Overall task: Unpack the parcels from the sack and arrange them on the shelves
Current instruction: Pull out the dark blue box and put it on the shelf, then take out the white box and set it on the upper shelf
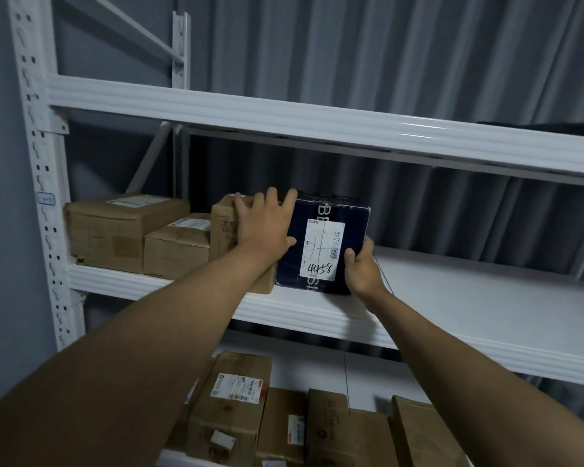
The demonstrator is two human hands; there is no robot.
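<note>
A dark navy box (331, 214) with a white label marked 4458 stands on the middle shelf (452, 298). My left hand (265, 224) lies flat with straight fingers against its upper left corner, overlapping the brown carton (225, 227) beside it. My right hand (359, 264) grips the navy box at its lower right corner, thumb on the front face. The sack is out of view.
Two more brown cartons (115, 230) (176, 247) line the left end of the middle shelf. Its right part is bare white board. Several cartons (236, 399) stand on the shelf below. A white beam (317, 126) runs just above, and a perforated upright (41, 163) stands left.
</note>
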